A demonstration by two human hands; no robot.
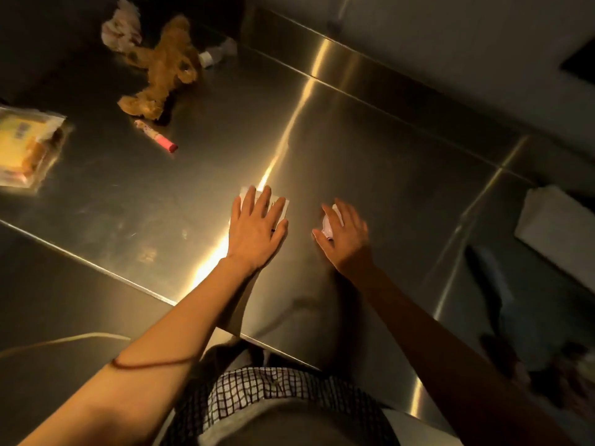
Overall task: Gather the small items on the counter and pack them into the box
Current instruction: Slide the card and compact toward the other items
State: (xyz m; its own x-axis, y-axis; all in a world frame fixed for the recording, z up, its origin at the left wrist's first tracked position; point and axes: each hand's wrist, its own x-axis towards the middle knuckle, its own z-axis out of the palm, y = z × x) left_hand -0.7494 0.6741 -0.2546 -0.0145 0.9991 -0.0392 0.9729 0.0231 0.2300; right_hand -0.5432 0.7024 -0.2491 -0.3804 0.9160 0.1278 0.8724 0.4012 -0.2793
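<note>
Steel counter [354,149] across most of the frame. White box [560,226] at the right edge, well apart from the rest. Yellow packet [25,146] at the far left; brown plush toy [164,69] in the upper left, crumpled wrapper [120,27] just above it and small bottle [214,56] just beside. Left hand [257,230] at centre, laid flat with fingers straight on a white card [280,204]. Right hand [344,233] near it, curled round a small white item [328,225], mostly hidden. Pink-capped pen [156,136] below the toy.
</note>
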